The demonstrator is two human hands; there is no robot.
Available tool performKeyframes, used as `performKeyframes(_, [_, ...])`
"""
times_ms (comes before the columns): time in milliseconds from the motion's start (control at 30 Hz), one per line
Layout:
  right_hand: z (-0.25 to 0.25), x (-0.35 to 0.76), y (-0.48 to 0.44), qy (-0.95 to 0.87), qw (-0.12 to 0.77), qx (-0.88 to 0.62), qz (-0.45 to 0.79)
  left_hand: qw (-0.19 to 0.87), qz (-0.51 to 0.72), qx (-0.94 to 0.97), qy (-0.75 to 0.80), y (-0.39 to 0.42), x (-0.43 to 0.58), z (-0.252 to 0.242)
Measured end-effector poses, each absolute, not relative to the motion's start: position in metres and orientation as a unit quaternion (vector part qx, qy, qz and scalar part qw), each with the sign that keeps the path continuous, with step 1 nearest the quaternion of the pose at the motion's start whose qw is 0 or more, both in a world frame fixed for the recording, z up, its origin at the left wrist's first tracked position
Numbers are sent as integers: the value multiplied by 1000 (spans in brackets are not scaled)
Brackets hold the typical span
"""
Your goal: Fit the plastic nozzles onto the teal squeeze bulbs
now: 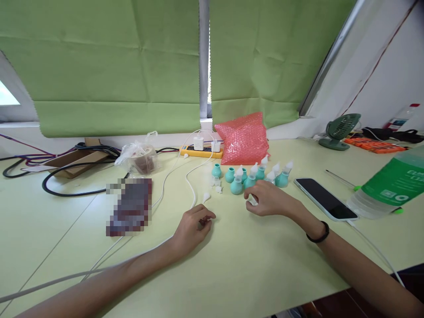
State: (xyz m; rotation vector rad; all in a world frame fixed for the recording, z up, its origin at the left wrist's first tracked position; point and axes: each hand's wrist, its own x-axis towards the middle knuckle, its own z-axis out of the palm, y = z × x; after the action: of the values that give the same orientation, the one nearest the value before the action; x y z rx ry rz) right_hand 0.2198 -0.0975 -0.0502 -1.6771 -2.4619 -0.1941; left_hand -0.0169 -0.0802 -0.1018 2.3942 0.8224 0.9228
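Note:
Several small teal bulbs (236,186), some fitted with clear white tips, stand in a cluster at the middle of the pale table (232,265). My right hand (270,198) rests just in front of them, fingers pinched on a small white tip (252,200). A black band circles that wrist. My left hand (195,225) lies on the table to the left, fingers curled loosely with nothing seen in them. Loose white tips (217,184) lie near the bulbs, one more (206,197) beside a white cable.
A pink bubble-wrap bag (244,138) sits behind the bulbs, a yellow power strip (200,151) beside it. A black phone (325,198) and a green-labelled bottle (391,185) lie right. A blurred phone (132,205), plastic-wrapped tape roll (141,160) and cables are left. A small fan (341,130) stands far right.

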Motion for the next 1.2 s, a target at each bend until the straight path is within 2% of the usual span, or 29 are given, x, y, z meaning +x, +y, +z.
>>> performKeyframes(167, [-49,227,-101,-817,-21,-576,-36,237,333,862,301,-80,-17,-102])
performKeyframes(267, [-52,229,-98,-817,-17,-576,-29,243,334,861,296,-80,-17,-103])
performKeyframes(333, [-54,227,-96,-824,22,-565,-24,242,337,862,292,-80,-17,-103])
performKeyframes(433, [-59,215,-94,-835,130,-533,27,246,339,860,291,-80,-16,-102])
performKeyframes(567, [-74,193,-95,-792,310,-488,193,284,348,837,313,-80,-16,-101])
performKeyframes(633, [-85,183,-96,-751,363,-485,264,317,363,811,331,-80,-17,-101])
performKeyframes(767, [-101,171,-98,-702,404,-500,306,387,390,756,357,-78,-17,-102])
performKeyframes(1000, [-105,165,-103,-770,424,-416,234,480,389,683,390,-75,-14,-99])
performKeyframes(1200, [-106,163,-104,-793,419,-409,169,518,396,650,390,-75,-13,-95])
